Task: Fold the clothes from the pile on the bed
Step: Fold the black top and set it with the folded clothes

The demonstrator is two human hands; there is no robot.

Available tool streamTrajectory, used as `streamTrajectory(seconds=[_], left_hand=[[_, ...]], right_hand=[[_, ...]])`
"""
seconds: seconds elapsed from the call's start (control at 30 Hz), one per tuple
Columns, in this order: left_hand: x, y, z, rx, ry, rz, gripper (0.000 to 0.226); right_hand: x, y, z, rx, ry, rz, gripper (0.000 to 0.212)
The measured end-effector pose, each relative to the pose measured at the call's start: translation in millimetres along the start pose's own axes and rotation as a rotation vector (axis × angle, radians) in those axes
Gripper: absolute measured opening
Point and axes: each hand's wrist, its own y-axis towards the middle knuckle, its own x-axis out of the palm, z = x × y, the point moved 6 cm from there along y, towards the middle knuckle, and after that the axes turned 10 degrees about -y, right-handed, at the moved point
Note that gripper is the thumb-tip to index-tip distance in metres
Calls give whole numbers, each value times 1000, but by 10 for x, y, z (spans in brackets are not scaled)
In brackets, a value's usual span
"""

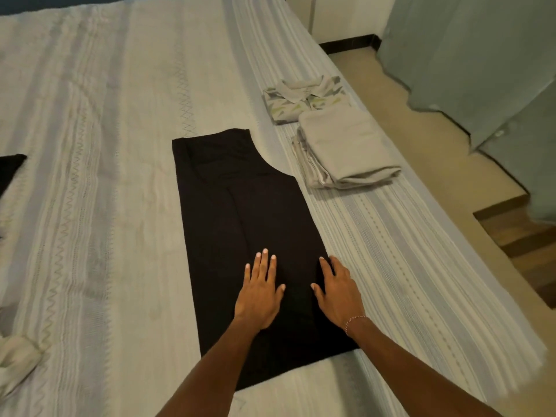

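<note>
Black trousers (240, 224) lie flat on the bed (105, 145), already halved leg on leg, long axis running away from the person, waist end far, hem end near the bed's front edge. Left hand (260, 291) rests flat on the cloth, fingers straight and spread, holding nothing. Right hand (338, 291) lies at the trousers' right edge, thumb and forefinger on the cloth, other fingers seemingly curled over the edge; whether it actually pinches the cloth, cannot tell. Both hands sit toward the near end, so the next fold probably brings the near hem up toward the waist, along the long axis; either hand reaches equally. Open bedspread lies left of the trousers and beyond the waist. To the right, a folded grey stack (346, 158) and patterned shirt (307, 99) sit near the bed's right edge, apart from the trousers. More cloth at far left: dark piece (10, 170), pale bundle (15, 359).
</note>
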Motion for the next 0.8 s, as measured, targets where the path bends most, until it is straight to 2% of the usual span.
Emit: streamTrajectory(seconds=[0.1, 0.23, 0.3, 0.47, 0.6, 0.8], left_hand=[[151, -205, 229, 15, -54, -29, 72], [169, -243, 614, 85, -1, 15, 63], [125, -128, 785, 151, 52, 45, 58], [-61, 301, 1128, 368, 254, 45, 74], [-255, 638, 1280, 508, 433, -4, 52], [-321, 939, 1409, 646, 588, -42, 28]], right_hand=[[43, -422, 295, 113, 86, 11, 50], [193, -751, 679, 276, 423, -105, 22], [238, -811, 803, 320, 488, -135, 16], [270, -860, 897, 321, 495, -107, 28], [263, -938, 888, 347, 565, -29, 26], [332, -999, 938, 314, 628, -124, 24]])
